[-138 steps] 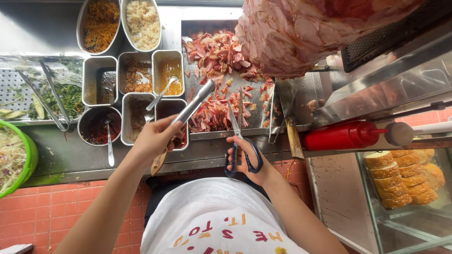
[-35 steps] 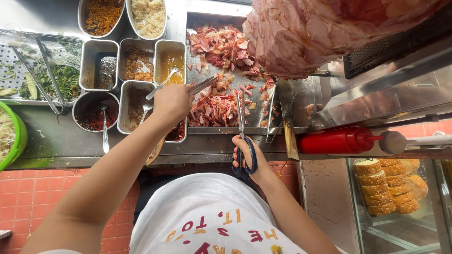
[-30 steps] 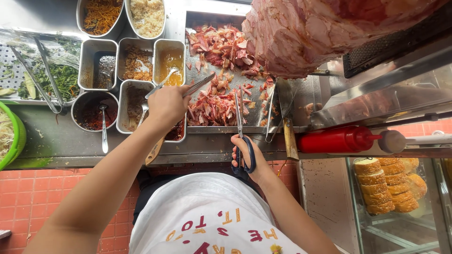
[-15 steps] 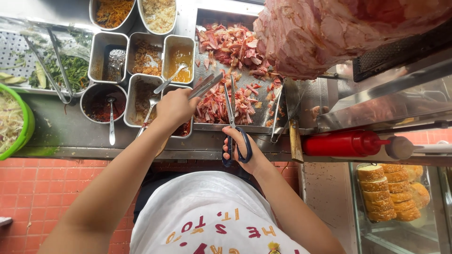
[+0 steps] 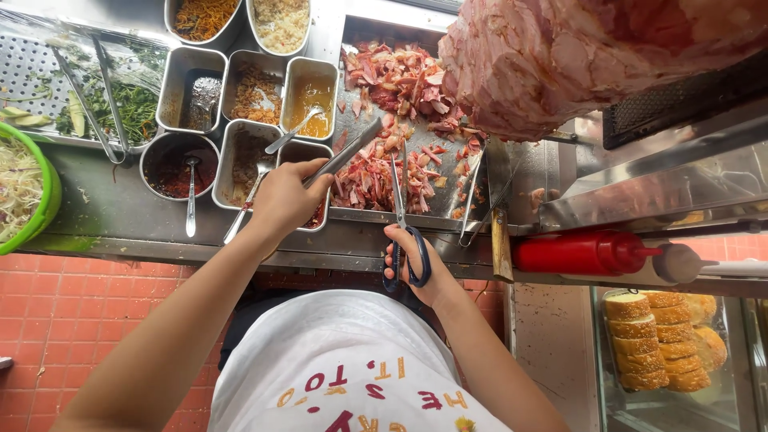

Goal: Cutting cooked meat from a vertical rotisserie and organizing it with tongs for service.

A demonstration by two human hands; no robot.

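The left hand (image 5: 282, 198) grips metal tongs (image 5: 346, 152) over the sliced meat (image 5: 376, 172). The right hand (image 5: 412, 260) is closed around blue-handled scissors (image 5: 404, 232), blades in the meat.

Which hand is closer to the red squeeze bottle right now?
The right hand, holding the scissors, sits just left of the red squeeze bottle. The left hand, gripping the tongs, is farther away, over the sauce tins.

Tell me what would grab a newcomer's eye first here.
The huge cone of stacked meat looms at top right, over a steel tray of chopped pieces. Below it, the left hand holds metal tongs and the right hand holds blue-handled scissors over that tray.
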